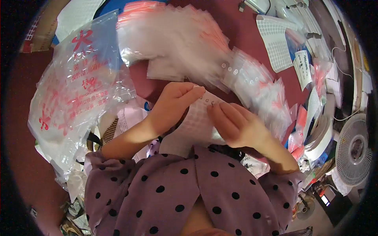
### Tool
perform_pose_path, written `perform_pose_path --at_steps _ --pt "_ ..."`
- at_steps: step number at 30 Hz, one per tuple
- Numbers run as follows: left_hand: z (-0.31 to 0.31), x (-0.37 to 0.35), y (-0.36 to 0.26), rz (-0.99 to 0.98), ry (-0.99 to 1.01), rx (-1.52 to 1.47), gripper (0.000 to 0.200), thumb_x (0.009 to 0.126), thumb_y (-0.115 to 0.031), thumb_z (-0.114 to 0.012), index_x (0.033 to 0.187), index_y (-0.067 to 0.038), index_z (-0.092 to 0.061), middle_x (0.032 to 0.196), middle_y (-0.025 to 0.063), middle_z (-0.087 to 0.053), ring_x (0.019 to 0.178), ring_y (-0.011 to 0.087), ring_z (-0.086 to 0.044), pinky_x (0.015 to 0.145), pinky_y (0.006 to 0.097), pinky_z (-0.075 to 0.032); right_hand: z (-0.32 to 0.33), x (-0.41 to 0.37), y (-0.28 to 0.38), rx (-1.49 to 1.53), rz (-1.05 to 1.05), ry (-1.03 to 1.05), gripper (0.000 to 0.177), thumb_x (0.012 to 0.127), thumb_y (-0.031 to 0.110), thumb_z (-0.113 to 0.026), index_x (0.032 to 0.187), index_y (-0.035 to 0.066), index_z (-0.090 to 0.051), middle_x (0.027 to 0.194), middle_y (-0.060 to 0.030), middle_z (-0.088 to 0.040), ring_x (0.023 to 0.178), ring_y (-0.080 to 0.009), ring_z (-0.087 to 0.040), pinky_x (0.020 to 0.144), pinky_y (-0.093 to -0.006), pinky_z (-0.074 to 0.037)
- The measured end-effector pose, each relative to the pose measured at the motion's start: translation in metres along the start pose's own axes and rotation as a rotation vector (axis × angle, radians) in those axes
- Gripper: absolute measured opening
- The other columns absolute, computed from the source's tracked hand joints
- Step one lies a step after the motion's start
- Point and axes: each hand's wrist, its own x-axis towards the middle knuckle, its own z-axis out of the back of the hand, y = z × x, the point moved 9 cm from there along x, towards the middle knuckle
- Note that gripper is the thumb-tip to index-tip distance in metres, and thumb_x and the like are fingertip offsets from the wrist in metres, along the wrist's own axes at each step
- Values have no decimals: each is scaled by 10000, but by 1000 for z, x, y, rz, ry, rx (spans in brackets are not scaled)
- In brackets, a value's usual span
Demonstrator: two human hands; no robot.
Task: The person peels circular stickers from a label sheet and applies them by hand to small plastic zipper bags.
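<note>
A long white sheet of round stickers [189, 126] hangs in front of my chest, with a row of letter G marks along its top end. My left hand [173, 103] is closed, pinching the top left corner between thumb and fingers. My right hand [235, 122] has its fingers drawn together at the sheet's right edge, beside the last marks; whether a loose sticker is at the fingertips is hidden. Just beyond both hands lie fanned clear zip bags [177, 43] with red strips. A second run of clear bags [256, 78] extends right, several bearing small round stickers.
A large clear plastic bag with red print [82, 86] lies at the left. More dotted sticker sheets [275, 43] lie at the back right. A white fan [354, 149] stands at the far right, near a cable and stacked materials. The table [244, 29] is dark red.
</note>
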Motion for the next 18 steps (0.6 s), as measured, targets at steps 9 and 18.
perform_pose_path --at_steps 9,18 --pt "-30 -10 -58 -930 -95 1402 188 782 -139 -552 951 -79 -611 988 56 -589 983 211 -530 843 382 -400 -54 -14 -151 862 -782 -246 358 646 98 -753 957 41 -584 879 -117 -569 828 -243 -559 701 -339 -463" --pt "-35 -1 -26 -940 -45 1684 391 768 -187 -564 1156 -149 -574 1138 31 -578 1086 209 -511 959 429 -338 -80 14 -130 840 -618 -156 369 648 33 -670 979 21 -506 896 -104 -505 758 -274 -516 686 -362 -452"
